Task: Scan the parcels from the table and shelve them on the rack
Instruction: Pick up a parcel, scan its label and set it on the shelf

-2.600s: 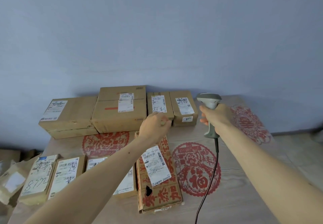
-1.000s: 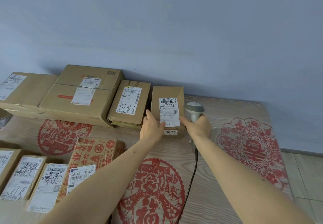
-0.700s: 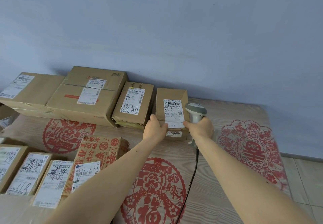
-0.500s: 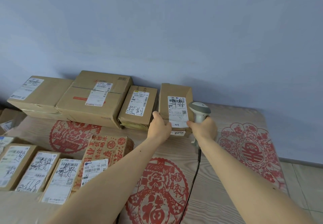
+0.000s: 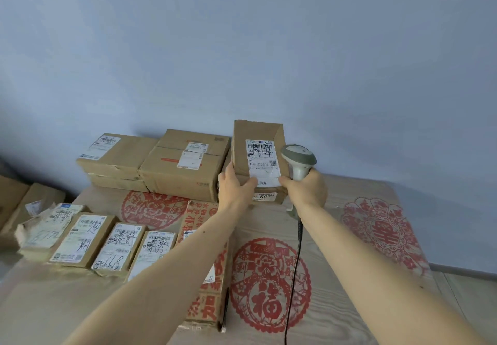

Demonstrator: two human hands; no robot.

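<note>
A small brown parcel (image 5: 258,153) with a white shipping label is lifted off the table and tipped up so the label faces me. My left hand (image 5: 234,188) grips its lower left edge. My right hand (image 5: 306,190) holds a grey handheld scanner (image 5: 298,160) by its handle, and one finger touches the parcel's lower right corner. The scanner's black cable (image 5: 294,264) runs down over the table toward me. Its head sits just right of the label.
Two large boxes (image 5: 177,167) (image 5: 115,156) stand against the blue wall. A row of small labelled parcels (image 5: 107,245) lies at the front left, beside a red-printed carton (image 5: 207,258). The wooden table (image 5: 336,277) bears red paper-cut designs. Floor shows at right.
The small parcel has been raised from the table's back row and tilted upright between both hands. The view has shifted right and up.
</note>
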